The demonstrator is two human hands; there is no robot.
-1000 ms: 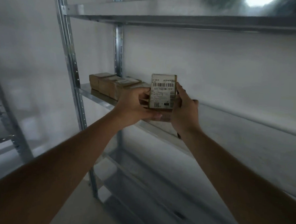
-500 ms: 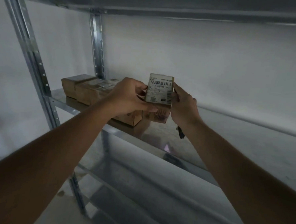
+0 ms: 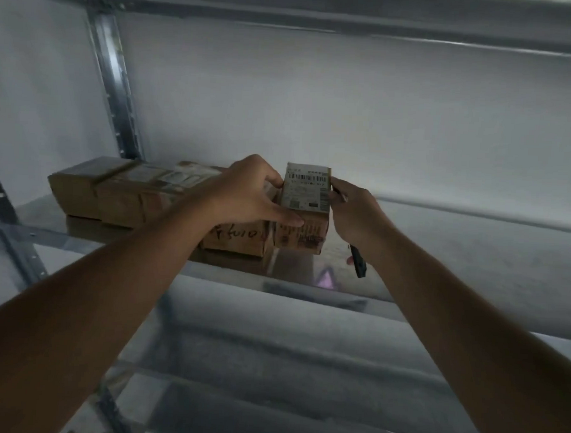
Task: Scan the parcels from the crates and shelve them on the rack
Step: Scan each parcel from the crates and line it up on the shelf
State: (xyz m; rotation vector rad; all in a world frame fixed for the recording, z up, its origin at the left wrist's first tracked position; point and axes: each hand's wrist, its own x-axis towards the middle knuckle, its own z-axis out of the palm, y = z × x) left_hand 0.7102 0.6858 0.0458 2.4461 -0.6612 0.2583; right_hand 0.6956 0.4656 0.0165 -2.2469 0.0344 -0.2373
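Both hands hold one parcel (image 3: 306, 197) between them: left hand (image 3: 252, 194) gripping its left side, right hand (image 3: 353, 216) pinching the right edge, a dark object hanging below it. The parcel stands upright on the shelf (image 3: 440, 257), touching the row of boxes (image 3: 140, 192) to its left

I face a plain white wall (image 3: 316, 112) in dim, flat light. A galvanised upright post (image 3: 114, 85) with punched holes climbs at my left, and a second post (image 3: 0, 201) slants nearer me. Overhead runs a grey metal beam (image 3: 321, 13). Below, everything blurs into grey.
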